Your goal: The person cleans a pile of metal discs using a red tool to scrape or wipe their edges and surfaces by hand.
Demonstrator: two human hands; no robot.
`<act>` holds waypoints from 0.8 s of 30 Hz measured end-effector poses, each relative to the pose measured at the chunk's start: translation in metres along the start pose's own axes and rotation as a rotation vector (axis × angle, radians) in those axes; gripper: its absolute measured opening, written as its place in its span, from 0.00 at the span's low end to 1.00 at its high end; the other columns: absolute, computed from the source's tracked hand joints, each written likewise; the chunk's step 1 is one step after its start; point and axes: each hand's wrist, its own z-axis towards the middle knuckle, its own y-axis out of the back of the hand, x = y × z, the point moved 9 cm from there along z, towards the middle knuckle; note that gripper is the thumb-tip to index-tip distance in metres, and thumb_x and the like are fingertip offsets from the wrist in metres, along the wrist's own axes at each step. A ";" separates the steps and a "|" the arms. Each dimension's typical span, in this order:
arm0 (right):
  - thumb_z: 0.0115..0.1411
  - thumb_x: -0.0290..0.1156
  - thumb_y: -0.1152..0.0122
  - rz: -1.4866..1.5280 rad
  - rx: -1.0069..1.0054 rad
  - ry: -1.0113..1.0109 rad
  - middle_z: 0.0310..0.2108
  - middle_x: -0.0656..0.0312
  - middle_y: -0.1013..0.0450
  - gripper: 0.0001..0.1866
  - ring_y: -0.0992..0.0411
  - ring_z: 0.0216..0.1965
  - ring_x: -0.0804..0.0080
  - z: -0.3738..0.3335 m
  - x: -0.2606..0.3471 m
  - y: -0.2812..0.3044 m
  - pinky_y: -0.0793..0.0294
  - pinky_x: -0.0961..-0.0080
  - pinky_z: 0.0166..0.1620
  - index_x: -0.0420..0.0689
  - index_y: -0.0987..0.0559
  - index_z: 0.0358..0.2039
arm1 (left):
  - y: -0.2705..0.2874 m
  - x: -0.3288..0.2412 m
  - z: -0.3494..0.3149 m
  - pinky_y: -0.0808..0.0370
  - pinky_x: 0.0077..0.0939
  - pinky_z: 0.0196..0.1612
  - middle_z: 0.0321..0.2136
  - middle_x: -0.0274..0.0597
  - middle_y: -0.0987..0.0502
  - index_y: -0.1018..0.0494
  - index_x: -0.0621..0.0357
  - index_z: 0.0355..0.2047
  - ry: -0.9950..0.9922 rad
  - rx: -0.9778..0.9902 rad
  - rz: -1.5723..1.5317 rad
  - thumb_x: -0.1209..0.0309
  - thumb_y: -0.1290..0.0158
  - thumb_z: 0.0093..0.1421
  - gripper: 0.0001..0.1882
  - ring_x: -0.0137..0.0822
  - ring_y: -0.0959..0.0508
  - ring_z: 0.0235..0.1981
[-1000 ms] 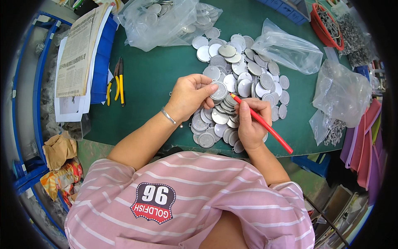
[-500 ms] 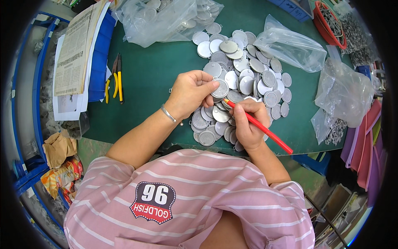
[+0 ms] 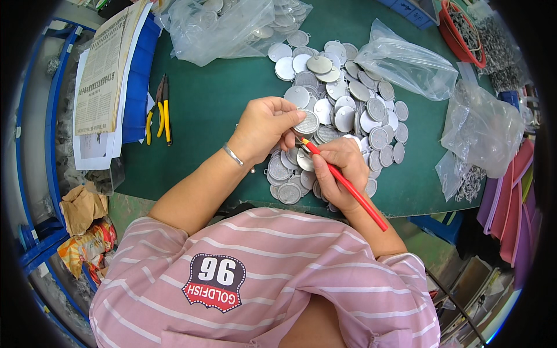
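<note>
Between the thumb and fingers of my left hand is a round grey metal medallion with a patterned face and a raised rim. My right hand is closed around a long red pen-shaped tool, its yellow end pointing at the medallion's lower edge. The fine tip lies close to that edge; I cannot tell whether it touches. Under and around both hands spreads a loose heap of similar metal medallions, some patterned, some plain side up.
On the green tabletop lie yellow-handled pliers beside a blue bin with papers leaning on it. A plastic bag of medallions stands at the back. Rightward are a clear bag and a red basket of metal parts.
My right hand has shifted slightly left and turned the red tool steeper, bringing its tip further under the medallion's lower edge. The left hand keeps its hold, almost still.
</note>
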 end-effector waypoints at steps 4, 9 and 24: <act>0.44 0.19 0.37 -0.049 0.017 0.073 0.23 0.60 0.28 0.13 0.32 0.21 0.67 0.001 0.005 -0.002 0.41 0.73 0.25 0.43 0.31 0.28 | 0.000 0.000 0.001 0.37 0.13 0.13 0.20 0.38 0.27 0.30 0.67 0.38 0.017 0.014 -0.061 0.73 0.46 0.54 0.13 0.23 0.32 0.11; 0.42 0.18 0.36 -0.058 0.006 0.085 0.24 0.60 0.28 0.15 0.32 0.21 0.66 0.002 0.006 -0.003 0.40 0.73 0.25 0.43 0.31 0.30 | 0.000 0.002 0.002 0.37 0.13 0.13 0.20 0.38 0.27 0.29 0.67 0.36 0.026 0.010 -0.082 0.73 0.47 0.54 0.11 0.22 0.32 0.11; 0.43 0.17 0.38 -0.047 -0.049 0.078 0.25 0.57 0.28 0.14 0.32 0.22 0.63 -0.001 0.004 0.002 0.39 0.71 0.27 0.41 0.31 0.29 | 0.000 0.002 0.002 0.36 0.13 0.12 0.24 0.43 0.25 0.30 0.69 0.36 0.032 0.023 -0.065 0.73 0.47 0.55 0.12 0.21 0.32 0.12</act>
